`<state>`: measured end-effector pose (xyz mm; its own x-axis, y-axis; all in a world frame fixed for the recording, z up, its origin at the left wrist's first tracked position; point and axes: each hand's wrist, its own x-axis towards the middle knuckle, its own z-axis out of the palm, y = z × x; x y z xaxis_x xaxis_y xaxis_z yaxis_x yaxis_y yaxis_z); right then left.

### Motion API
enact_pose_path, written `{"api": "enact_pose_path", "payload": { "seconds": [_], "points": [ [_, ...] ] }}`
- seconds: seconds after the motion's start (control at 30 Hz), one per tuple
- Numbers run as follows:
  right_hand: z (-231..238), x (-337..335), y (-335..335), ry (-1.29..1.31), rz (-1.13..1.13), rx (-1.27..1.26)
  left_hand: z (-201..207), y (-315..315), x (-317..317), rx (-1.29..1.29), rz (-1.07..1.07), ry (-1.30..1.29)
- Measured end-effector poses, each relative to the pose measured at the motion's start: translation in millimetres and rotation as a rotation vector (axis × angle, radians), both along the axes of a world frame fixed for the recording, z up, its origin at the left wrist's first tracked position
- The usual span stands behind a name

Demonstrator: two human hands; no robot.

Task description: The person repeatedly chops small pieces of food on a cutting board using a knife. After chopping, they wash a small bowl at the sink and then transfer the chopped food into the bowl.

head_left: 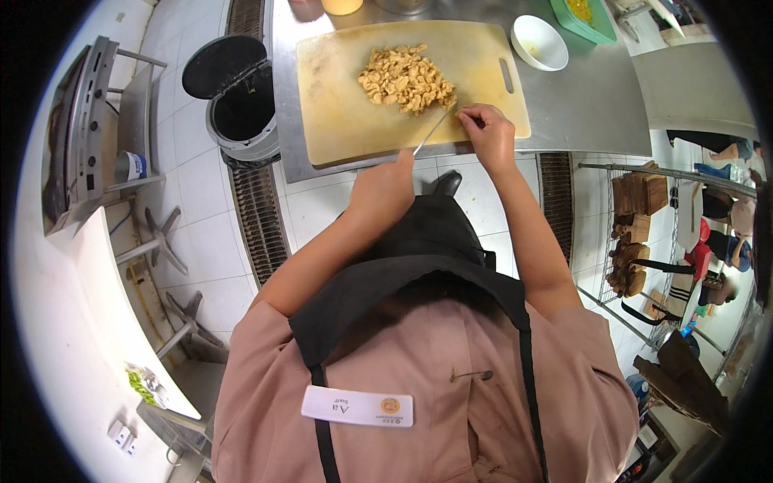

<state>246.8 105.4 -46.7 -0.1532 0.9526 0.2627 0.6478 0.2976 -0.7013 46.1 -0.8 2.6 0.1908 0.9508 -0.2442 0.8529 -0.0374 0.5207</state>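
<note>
Diagonally, left hand [385, 187] grips knife [432, 132] pointing forward-right; right hand [489, 132] pinched, contents unclear.

Grey bin [256, 146] at left, black lid [219, 68] open; floor grate [258, 219] near it. Wooden pieces [630, 228] on wire rack [676, 176], right.

One wide fisheye view, head-worn, looks steeply down — the wearer's dusty-pink cloth shirt [564, 386] looms nearest, bodyward of the left grip [382, 187] and right grip [489, 138], while the flat grey metal bench [584, 109] lies farther off, reaching beyond both.
</note>
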Motion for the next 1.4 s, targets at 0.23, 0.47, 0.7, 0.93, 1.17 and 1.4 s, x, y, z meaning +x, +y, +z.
{"api": "enact_pose_path", "payload": {
  "seconds": [0.23, 0.47, 0.7, 0.93, 1.17, 1.4],
  "points": [
    [-4.6, 1.5, 0.9, 0.014, 0.01, 0.036, -5.5, -11.9, 2.9, -0.069, -0.014, 0.019],
    [-1.2, 1.5, -1.4, 0.017, 0.011, 0.014, -7.3, 9.2, 4.1, 0.015, -0.009, -0.033],
    [-5.2, 1.9, -1.1, 0.035, 0.01, 0.029, -5.5, -10.2, 3.3, -0.084, -0.021, 0.008],
    [-3.4, 3.2, -0.6, 0.012, 0.004, -0.053, -12.6, 8.6, 8.1, 0.03, -0.017, -0.016],
    [-7.0, 5.1, -0.3, -0.001, 0.017, -0.011, -20.4, -6.2, 5.8, -0.019, -0.02, -0.03],
    [-0.7, -0.6, 9.7, 0.008, 0.012, -0.069, -15.8, 23.1, -5.0, 0.131, -0.043, 0.085]
  ]
}}
